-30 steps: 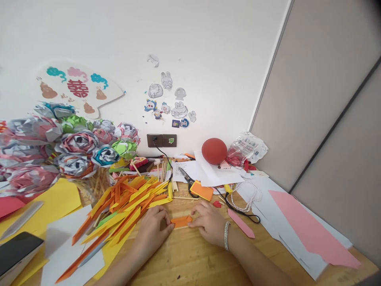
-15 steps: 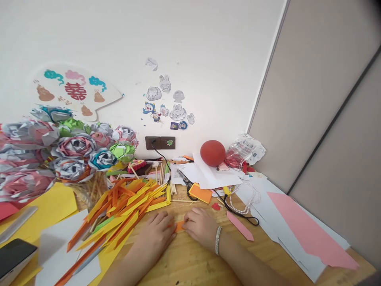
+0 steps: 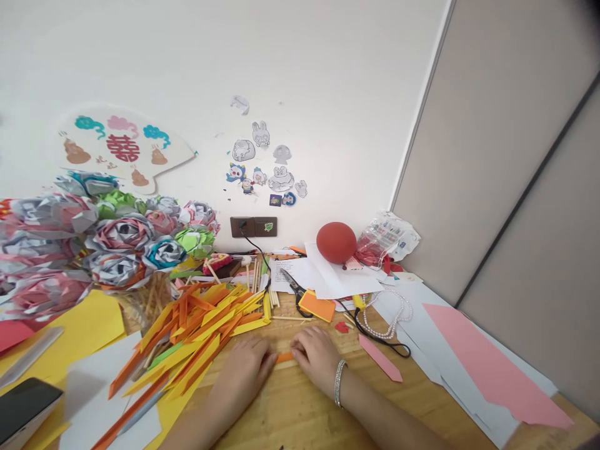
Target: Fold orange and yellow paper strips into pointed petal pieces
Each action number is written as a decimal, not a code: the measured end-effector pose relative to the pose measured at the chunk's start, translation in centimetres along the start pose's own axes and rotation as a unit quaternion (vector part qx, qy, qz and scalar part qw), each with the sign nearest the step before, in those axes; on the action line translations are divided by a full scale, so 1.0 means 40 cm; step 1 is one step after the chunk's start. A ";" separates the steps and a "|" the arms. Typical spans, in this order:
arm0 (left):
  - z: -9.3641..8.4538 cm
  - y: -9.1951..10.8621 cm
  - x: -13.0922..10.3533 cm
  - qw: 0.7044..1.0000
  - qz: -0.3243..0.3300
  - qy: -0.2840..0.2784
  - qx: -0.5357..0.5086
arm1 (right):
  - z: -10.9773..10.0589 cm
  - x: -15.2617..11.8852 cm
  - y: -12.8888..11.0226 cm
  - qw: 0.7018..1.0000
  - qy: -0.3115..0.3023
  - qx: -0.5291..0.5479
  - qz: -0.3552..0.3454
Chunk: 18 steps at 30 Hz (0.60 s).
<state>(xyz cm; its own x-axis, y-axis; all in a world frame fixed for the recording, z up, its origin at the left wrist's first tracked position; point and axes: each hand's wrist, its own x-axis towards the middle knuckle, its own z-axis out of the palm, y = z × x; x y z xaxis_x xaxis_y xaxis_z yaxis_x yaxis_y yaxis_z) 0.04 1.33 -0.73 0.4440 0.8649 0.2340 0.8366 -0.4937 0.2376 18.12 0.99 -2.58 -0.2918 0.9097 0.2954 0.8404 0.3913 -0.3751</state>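
Note:
A small orange paper strip (image 3: 284,357) lies low over the wooden table between my two hands. My left hand (image 3: 250,359) is closed on its left end, fingers curled and thumb pressed along it. At the right end, my right hand (image 3: 317,355), with a beaded bracelet on the wrist, has its fingers curled over the paper. Both ends of the strip are hidden under my fingers. Left of my left hand lies a heap of folded orange and yellow paper strips (image 3: 201,325). An orange paper pad (image 3: 317,305) rests on black-handled scissors (image 3: 300,290) beyond my right hand.
Folded paper flowers (image 3: 124,234) crowd the left side. A red balloon (image 3: 336,242) sits on white paper at the back. A pink pointed strip (image 3: 380,359), a pearl string (image 3: 391,334) and pink paper (image 3: 492,362) lie to the right; a phone (image 3: 28,406) is lower left.
The visible part of the orange strip looks narrower and flatter than before. My fingers have shifted slightly along it, and the whole view has moved a little.

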 end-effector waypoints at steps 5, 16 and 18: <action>0.004 -0.003 0.001 1.000 -0.011 0.011 -0.015 | 0.001 0.002 0.009 0.999 -0.009 0.013 0.035; 0.048 -0.004 -0.019 0.995 0.076 0.046 -0.056 | 0.005 -0.008 -0.006 0.991 -0.037 -0.013 -0.125; 0.047 -0.001 -0.023 0.994 0.088 0.052 -0.036 | 0.007 -0.008 -0.006 0.985 -0.039 -0.038 -0.165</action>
<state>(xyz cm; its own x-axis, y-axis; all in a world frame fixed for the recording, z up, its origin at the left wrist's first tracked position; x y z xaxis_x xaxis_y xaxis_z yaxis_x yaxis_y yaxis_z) 0.22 0.72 -2.74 0.5429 0.7520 0.3739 0.7220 -0.6453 0.2496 17.88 0.62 -2.84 -0.5859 0.7440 0.3210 0.7248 0.6584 -0.2029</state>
